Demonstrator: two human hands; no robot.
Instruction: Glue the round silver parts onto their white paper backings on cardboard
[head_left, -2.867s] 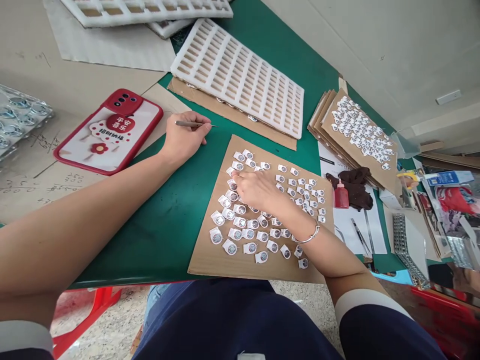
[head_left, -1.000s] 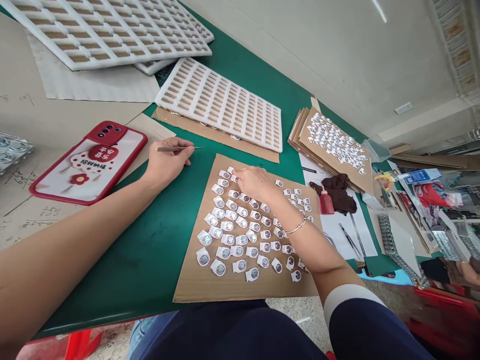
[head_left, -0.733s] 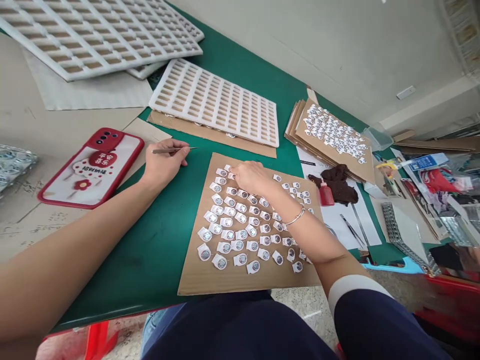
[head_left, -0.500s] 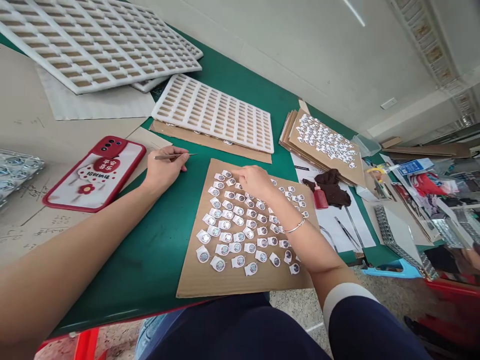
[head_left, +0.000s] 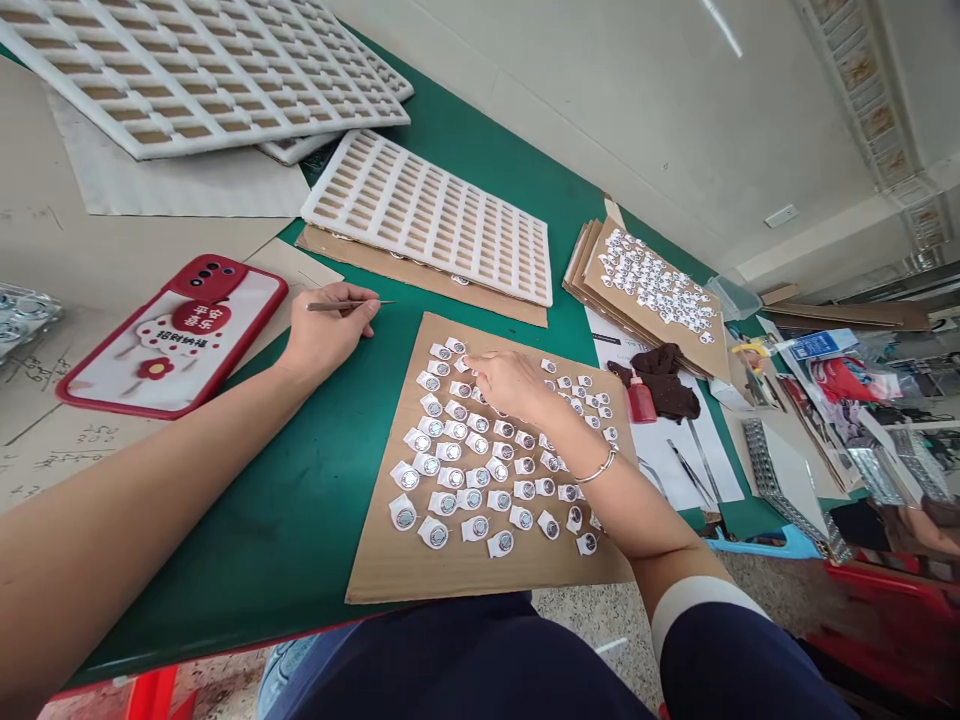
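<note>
A brown cardboard sheet (head_left: 397, 565) lies on the green table and carries several small white tabs with round grey discs (head_left: 450, 450) in rows. My right hand (head_left: 510, 385) rests on the sheet's far part, fingers curled down onto the tabs near the top left rows. My left hand (head_left: 326, 335) lies on the green surface left of the sheet, closed on thin metal tweezers (head_left: 349, 305) that point right.
A red phone (head_left: 169, 335) lies at the left on paper. White foam grid trays (head_left: 431, 215) sit behind the sheet. A stack of cardboard with more tabs (head_left: 649, 285), a red glue bottle (head_left: 640, 400), a dark cloth and loose tools lie at the right.
My right hand has shifted along the upper rows of tabs, from lower on the sheet toward its far left part. The left hand stays put with the tweezers. The view has swung.
</note>
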